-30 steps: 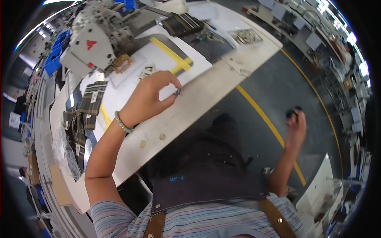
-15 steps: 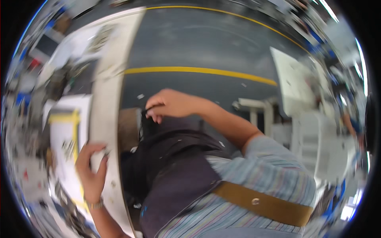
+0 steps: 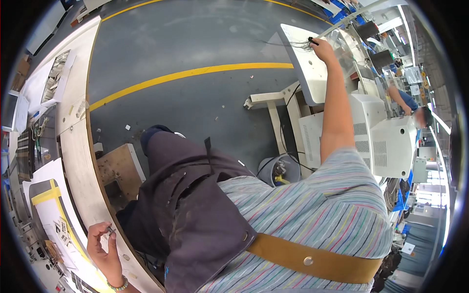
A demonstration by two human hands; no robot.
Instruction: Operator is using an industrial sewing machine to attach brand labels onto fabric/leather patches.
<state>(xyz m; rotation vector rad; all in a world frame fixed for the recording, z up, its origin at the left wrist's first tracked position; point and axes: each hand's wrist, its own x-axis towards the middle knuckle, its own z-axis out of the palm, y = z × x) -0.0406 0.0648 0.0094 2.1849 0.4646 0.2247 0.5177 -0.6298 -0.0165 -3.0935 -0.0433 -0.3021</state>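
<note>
My left hand [image 3: 105, 249] is over the near edge of the pale wooden bench [image 3: 75, 141], thumb and forefinger pinching a small grey metal piece [image 3: 110, 230]. My right arm is stretched far out to the right. At its end my right hand [image 3: 323, 51] grips a small black object [image 3: 313, 41], whose exact kind I cannot make out. It is over the white tabletop [image 3: 305, 68] of a machine, beside a bundle of thin dark strands [image 3: 298, 45]. Part of the right hand's grip is hidden by its own fingers.
White sheets edged with yellow tape [image 3: 46, 195] lie on the bench at left. A white machine housing [image 3: 378, 136] stands at right, with a grey bucket [image 3: 278, 168] below. A wooden box [image 3: 119, 168] sits beside my knees. Someone else [image 3: 403, 100] is at far right.
My right hand has swung from in front of my lap out to the machine tabletop on the right. My body has turned right; the left hand still pinches the small piece by the bench.
</note>
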